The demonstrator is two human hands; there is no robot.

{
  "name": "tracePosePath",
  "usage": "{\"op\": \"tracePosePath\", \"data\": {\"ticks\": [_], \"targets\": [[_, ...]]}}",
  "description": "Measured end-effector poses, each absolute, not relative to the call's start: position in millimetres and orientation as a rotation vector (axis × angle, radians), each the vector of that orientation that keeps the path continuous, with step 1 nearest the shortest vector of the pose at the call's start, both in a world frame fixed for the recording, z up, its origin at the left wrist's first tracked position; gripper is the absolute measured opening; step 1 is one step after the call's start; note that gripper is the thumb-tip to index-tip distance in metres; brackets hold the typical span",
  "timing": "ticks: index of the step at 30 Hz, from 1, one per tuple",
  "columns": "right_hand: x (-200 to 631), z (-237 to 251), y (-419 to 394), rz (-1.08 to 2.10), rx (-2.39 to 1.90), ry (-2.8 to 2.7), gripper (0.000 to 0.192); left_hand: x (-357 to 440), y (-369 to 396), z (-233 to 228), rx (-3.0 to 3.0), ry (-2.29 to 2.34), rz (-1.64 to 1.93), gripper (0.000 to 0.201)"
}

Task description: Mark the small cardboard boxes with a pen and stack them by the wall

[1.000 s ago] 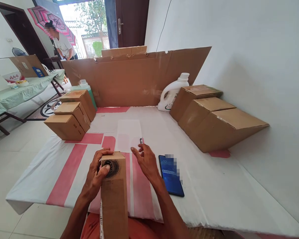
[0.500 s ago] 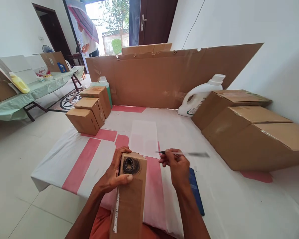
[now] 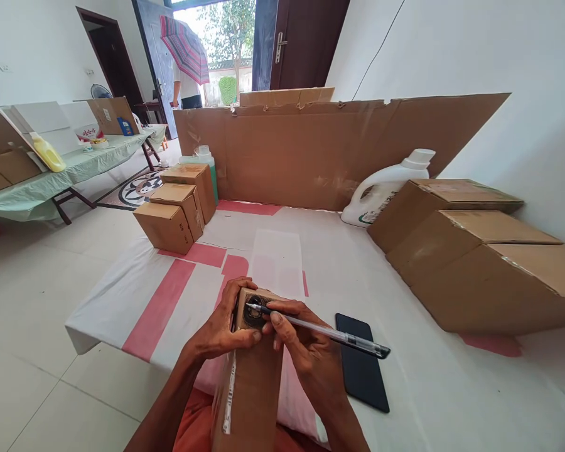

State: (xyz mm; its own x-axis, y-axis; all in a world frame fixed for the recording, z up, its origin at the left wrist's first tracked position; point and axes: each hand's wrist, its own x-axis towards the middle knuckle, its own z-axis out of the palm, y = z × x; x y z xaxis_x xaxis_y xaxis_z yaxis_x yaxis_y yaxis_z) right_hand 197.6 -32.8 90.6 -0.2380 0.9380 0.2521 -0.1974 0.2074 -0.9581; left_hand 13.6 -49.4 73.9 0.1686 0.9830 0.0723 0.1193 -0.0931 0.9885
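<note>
A long cardboard box (image 3: pixel 258 383) stands tilted at the table's front edge, close to my body. My left hand (image 3: pixel 223 323) grips its upper left side, with the thumb across the front face. Near the box's top is a dark, scribbled ring of ink (image 3: pixel 254 311). Between the fingers of my right hand (image 3: pixel 306 342) is a clear-barrelled gel pen (image 3: pixel 329 329), its tip on or just over the ring; contact cannot be made out. A dark smartphone (image 3: pixel 365 364) lies on the table right of that hand.
A white sheet of paper (image 3: pixel 277 257) lies ahead on the tablecloth (image 3: pixel 160 307). Small cartons (image 3: pixel 164 226) stand at left, larger cartons (image 3: pixel 480 276) and a white jug (image 3: pixel 386 188) at right. A cardboard panel (image 3: pixel 282 150) closes the back. A person with an umbrella (image 3: pixel 186 50) is by the doorway.
My right hand has brought the pen leftward from beside the box to the inked ring. My left hand keeps its hold on the box. The view has shifted slightly.
</note>
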Motion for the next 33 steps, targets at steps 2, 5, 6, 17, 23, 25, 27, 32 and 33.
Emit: {"op": "tracePosePath", "data": {"ticks": [2, 5, 6, 17, 23, 25, 27, 32, 33], "targets": [[201, 89, -31, 1.267, -0.794, -1.424, 0.013, 13, -49, 73, 1.432, 1.136, 1.083, 0.077], [207, 84, -32, 1.224, -0.820, -1.503, 0.016, 13, -49, 73, 1.430, 1.138, 1.085, 0.076], [209, 82, -32, 1.210, -0.829, -1.518, 0.018, 12, -49, 73, 1.426, 1.140, 1.088, 0.075], [239, 66, 54, 0.862, -1.453, -1.534, 0.024, 6, -52, 67, 1.429, 1.162, 1.097, 0.076], [245, 1, 56, 0.702, -1.907, -1.846, 0.011, 0, -51, 59, 1.393, 1.198, 1.104, 0.077], [239, -9, 44, 0.637, -1.972, -1.921, 0.011, -1, -50, 58, 1.383, 1.196, 1.097, 0.078], [235, -11, 34, 0.561, -2.002, -1.977, 0.015, -2, -51, 58, 1.380, 1.196, 1.096, 0.078], [259, -2, 8, 0.366, -2.103, -1.966, 0.032, -3, -53, 59, 1.376, 1.207, 1.108, 0.078], [269, -1, 1, 0.323, -2.160, -1.926, 0.040, -3, -53, 60, 1.372, 1.207, 1.109, 0.078]]}}
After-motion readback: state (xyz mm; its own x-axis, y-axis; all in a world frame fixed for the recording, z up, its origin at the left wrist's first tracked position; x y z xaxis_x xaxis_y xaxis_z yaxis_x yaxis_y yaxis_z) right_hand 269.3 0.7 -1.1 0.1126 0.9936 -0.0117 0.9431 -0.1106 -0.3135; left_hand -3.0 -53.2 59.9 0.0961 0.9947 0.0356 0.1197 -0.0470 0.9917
